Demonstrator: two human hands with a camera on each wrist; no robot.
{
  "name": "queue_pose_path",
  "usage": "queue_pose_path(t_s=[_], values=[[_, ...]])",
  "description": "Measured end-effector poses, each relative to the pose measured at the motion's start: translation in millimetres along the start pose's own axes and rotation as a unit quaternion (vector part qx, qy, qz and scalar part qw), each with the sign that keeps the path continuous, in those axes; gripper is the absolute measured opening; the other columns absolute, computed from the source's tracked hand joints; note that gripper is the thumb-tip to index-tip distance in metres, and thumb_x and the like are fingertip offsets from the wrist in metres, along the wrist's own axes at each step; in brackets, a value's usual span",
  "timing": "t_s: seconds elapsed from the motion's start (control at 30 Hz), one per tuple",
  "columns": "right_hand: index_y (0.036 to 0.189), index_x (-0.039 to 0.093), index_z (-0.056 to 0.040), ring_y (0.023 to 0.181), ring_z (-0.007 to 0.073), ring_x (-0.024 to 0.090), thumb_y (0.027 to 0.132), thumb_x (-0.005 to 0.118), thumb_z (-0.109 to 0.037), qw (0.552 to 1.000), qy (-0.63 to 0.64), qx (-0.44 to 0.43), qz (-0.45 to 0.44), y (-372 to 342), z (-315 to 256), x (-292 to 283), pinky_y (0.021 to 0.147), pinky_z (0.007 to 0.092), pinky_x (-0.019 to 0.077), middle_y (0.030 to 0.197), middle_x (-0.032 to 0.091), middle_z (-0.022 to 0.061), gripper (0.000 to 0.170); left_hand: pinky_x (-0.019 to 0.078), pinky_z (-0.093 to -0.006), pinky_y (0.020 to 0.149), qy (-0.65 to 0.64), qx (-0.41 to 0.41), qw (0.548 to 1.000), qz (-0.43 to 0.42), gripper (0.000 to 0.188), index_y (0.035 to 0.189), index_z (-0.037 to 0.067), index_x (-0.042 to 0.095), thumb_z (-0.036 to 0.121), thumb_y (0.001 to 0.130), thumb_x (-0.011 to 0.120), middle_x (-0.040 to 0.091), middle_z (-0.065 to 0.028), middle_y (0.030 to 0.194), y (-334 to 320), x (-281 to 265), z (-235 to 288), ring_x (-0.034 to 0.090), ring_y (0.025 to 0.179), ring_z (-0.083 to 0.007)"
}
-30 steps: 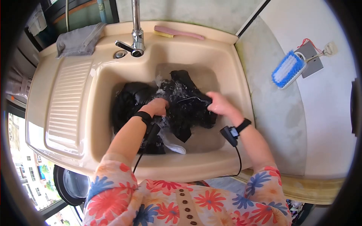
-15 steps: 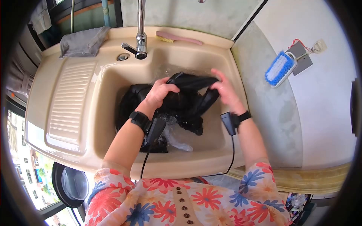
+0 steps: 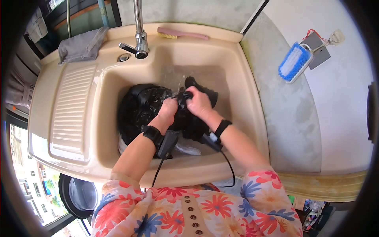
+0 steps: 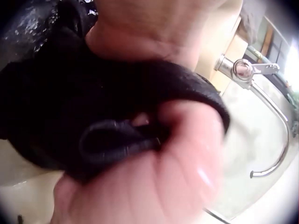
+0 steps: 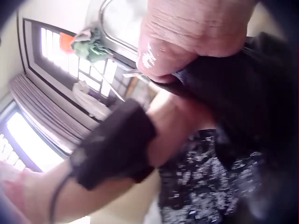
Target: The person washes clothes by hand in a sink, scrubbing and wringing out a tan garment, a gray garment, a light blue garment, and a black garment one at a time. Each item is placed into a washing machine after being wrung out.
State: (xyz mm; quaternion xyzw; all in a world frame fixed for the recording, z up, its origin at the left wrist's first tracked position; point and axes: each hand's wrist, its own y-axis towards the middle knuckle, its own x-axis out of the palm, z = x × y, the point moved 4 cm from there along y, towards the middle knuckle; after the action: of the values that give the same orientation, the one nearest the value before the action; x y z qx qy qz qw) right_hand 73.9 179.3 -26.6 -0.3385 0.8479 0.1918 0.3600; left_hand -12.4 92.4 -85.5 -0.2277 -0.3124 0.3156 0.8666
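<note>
My left hand (image 3: 169, 110) and right hand (image 3: 199, 103) are close together over the sink, each gripping wet black cloth (image 3: 193, 127). In the left wrist view the right hand (image 4: 182, 172) has its fingers curled round a fold of the black cloth (image 4: 60, 102), which shows a narrow loop or band (image 4: 105, 144). The right wrist view has the right hand (image 5: 196, 32) clasping a bunched edge, with the left hand partly hidden behind the cloth. More black fabric (image 3: 136, 104) lies heaped in the water at the left, and a whitish cloth (image 3: 187, 149) lies near the front.
The beige sink (image 3: 244, 114) has a ribbed drainboard (image 3: 71, 110) at left. A chrome tap (image 3: 141, 41) stands behind the basin, beside a grey cloth (image 3: 83, 44). A pink-handled brush (image 3: 183, 33) lies on the back ledge; a blue-and-white brush (image 3: 295, 62) hangs at right.
The right hand has moved left and down from the basin's right side to beside the left hand. The black cloth, raised and spread half a second ago, is now bunched between them, low over the water.
</note>
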Motion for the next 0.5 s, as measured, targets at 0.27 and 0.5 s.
queue_pose_path(t_s=[0.27, 0.5], values=[[0.119, 0.045, -0.0067, 0.098, 0.0355, 0.056, 0.067, 0.063, -0.012, 0.988, -0.119, 0.099, -0.028, 17, 96, -72, 0.085, 0.0389, 0.0463, 0.103, 0.059, 0.0199, 0.055, 0.0437, -0.0448, 0.087, 0.706, 0.304, 0.639, 0.017, 0.058, 0.123, 0.019, 0.049, 0.034, 0.069, 0.067, 0.049, -0.0152, 0.119, -57, 23, 67, 0.049, 0.106, -0.0369], [0.134, 0.028, -0.0109, 0.110, 0.0336, 0.049, 0.071, 0.061, -0.010, 0.924, -0.286, 0.070, -0.246, -31, 78, -3, 0.092, 0.0572, 0.0367, 0.119, 0.051, 0.0160, 0.071, 0.0333, -0.0539, 0.096, 0.848, 0.064, 0.498, -0.170, 0.074, 0.136, 0.021, 0.033, 0.031, 0.069, 0.063, 0.026, -0.0121, 0.142, -14, 14, -25, 0.029, 0.126, -0.0387]])
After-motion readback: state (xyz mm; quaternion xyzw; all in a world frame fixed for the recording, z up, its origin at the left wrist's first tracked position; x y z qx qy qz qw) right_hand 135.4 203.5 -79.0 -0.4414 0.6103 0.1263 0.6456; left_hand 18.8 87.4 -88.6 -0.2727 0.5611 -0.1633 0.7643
